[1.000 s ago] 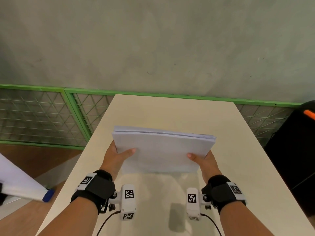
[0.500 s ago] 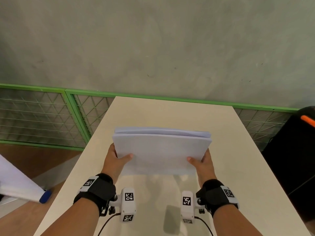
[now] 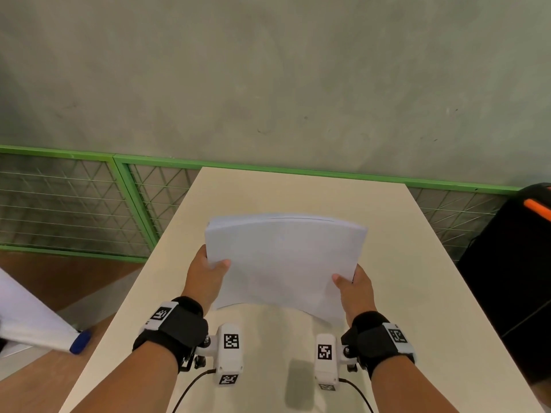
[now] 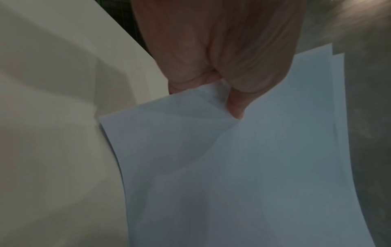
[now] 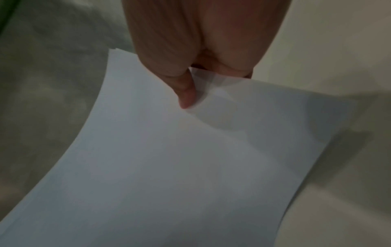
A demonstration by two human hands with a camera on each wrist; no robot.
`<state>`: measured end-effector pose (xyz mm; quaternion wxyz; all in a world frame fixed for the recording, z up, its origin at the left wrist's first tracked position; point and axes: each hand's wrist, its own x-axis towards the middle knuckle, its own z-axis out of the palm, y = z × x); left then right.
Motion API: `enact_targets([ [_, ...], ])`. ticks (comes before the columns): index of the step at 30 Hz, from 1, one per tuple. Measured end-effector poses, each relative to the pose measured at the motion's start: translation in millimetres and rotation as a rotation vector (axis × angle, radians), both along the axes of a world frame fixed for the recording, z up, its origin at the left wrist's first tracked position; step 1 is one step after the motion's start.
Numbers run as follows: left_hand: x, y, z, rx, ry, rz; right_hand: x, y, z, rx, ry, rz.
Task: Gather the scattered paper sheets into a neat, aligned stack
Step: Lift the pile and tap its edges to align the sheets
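head: stack (image 3: 283, 263) held upright over table (image 3: 402, 263), bowed; left hand (image 3: 204, 277) and right hand (image 3: 356, 290) pinch its side edges, thumbs on front | left wrist: thumb (image 4: 237, 107) pressed on sheets (image 4: 232, 167) | right wrist: thumb (image 5: 186, 93) on sheets (image 5: 180, 158), fingers behind

A cream table (image 3: 417, 263) stands against a green-framed wire fence (image 3: 74, 204) before a grey concrete wall (image 3: 268, 70).

The paper stack (image 3: 283, 263) hides both hands' fingers; a black bag (image 3: 518, 281) runs off-frame right.
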<state>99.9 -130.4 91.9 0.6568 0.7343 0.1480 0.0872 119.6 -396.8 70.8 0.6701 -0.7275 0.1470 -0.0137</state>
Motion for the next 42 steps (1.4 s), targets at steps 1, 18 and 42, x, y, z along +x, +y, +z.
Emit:
enact_targets([
  [1, -2, -1, 3, -0.013, 0.003, -0.002, -2, 0, -1, 0.014, 0.003, 0.002],
  [18, -15, -21, 53, -0.206, -0.135, 0.112, -12, -13, 31, 0.208, -0.206, 0.01],
  [42, -8, -16, 36, -0.24, -0.112, 0.047, -18, -12, 12, 0.259, -0.071, 0.037],
])
